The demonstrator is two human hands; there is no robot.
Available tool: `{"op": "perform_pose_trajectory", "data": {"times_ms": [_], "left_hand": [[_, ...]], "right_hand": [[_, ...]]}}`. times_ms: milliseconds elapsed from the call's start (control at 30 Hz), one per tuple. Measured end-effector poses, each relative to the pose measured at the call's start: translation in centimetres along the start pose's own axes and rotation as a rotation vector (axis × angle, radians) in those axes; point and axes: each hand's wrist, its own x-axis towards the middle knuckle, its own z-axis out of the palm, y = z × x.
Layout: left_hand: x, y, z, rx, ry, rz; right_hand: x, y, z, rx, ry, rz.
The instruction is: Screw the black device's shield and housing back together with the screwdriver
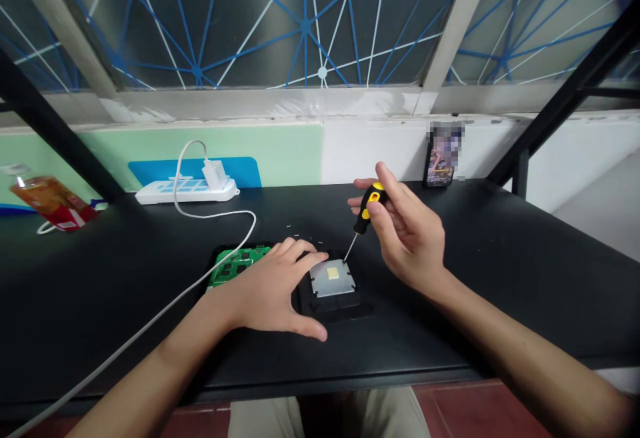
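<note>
My right hand [413, 241] grips the black and yellow handle of a screwdriver [367, 209]. The screwdriver slants down to the left, its tip at the top right corner of a silver metal plate [333, 286]. That plate, with a pale square pad in its middle, lies on a black housing [337, 302]. Spread over the left side of the housing is my left hand [273, 285], fingertips at its upper edge and thumb stretched out near the front. Left of the housing, partly under my left hand, lies a green circuit board [235, 266] in a black case.
A white power strip [187, 191] with a plugged-in charger stands at the back left; its white cable [170, 305] crosses the black table [505, 258]. A phone [441, 158] leans against the wall. An orange drink pouch [53, 203] is far left. Small bits lie behind my left hand.
</note>
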Motion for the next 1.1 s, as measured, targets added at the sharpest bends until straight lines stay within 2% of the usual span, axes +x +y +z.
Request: {"op": "perform_pose_trajectory", "data": {"times_ms": [167, 333, 600, 867, 1100], "left_hand": [[-0.11, -0.08, 0.10, -0.010, 0.013, 0.004], [-0.06, 0.01, 0.08, 0.001, -0.003, -0.006], [-0.03, 0.01, 0.03, -0.010, 0.008, -0.005], [-0.08, 0.12, -0.13, -0.006, -0.013, -0.007], [-0.10, 0.12, -0.01, 0.000, 0.007, 0.009]], "right_hand": [[0.31, 0.35, -0.42, -0.068, 0.029, 0.031], [0.42, 0.43, -0.55, -0.144, 0.054, -0.020], [-0.17, 0.30, -0.36, -0.034, -0.031, 0.017], [0.47, 0.04, -0.30, -0.242, 0.043, -0.029], [0.42, -0.24, -0.09, -0.256, 0.040, -0.028]]}}
